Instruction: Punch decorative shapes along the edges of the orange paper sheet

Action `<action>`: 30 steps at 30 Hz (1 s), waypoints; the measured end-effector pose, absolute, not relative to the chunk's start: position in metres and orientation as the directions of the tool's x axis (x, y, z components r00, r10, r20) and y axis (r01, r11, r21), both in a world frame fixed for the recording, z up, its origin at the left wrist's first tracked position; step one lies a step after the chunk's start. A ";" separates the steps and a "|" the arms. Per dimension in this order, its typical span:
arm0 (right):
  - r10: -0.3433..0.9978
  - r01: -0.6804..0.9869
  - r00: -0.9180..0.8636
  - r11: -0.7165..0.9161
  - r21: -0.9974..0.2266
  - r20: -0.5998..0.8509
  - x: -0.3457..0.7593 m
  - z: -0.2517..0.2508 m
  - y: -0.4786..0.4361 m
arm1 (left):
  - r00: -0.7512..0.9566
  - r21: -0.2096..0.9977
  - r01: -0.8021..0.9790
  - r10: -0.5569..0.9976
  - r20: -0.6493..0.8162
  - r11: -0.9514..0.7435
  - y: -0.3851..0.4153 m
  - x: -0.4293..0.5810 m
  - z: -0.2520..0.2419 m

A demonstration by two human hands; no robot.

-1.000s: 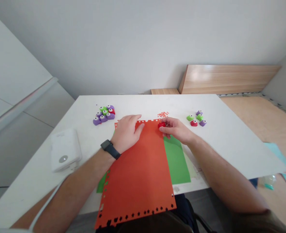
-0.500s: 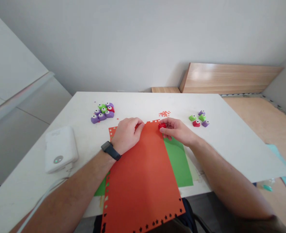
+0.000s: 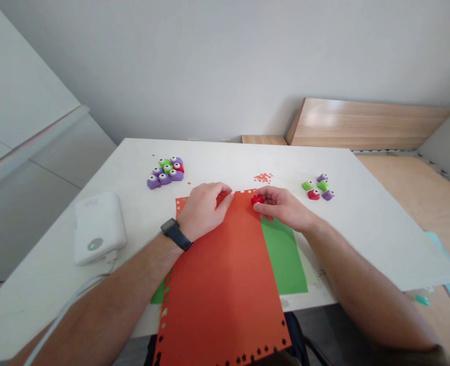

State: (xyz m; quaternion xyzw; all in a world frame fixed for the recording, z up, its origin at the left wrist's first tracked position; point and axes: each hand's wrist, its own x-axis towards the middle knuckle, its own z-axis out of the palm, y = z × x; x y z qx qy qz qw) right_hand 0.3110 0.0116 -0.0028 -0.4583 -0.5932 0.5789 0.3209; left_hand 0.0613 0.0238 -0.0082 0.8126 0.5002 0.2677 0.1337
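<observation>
A sheet of orange-red paper (image 3: pixel 220 274) with star-shaped holes along its edges lies on the white table (image 3: pixel 365 229), overhanging the near edge. My left hand (image 3: pixel 204 209), watch on the wrist, rests on the sheet's far left part with its fingers curled on the far edge. My right hand (image 3: pixel 286 207) pinches a small red paper punch (image 3: pixel 257 200) at the sheet's far right corner. Under the orange sheet lies a green sheet (image 3: pixel 283 254).
A cluster of purple, green and red punches (image 3: pixel 166 172) sits at the far left, a smaller group of punches (image 3: pixel 318 187) at the far right. Orange punched bits (image 3: pixel 263 177) lie beyond the sheet. A white box-shaped device (image 3: pixel 97 226) with a cable stands at the left.
The orange sheet has slid a little toward me, farther over the table's near edge. My left fingers have curled on its far edge. The right hand keeps the red punch at the corner.
</observation>
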 end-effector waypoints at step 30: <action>0.910 0.174 -0.375 -0.117 -0.978 -0.175 0.309 0.003 0.008 | 0.351 0.521 0.711 0.880 0.319 -0.472 0.023 0.067 -0.010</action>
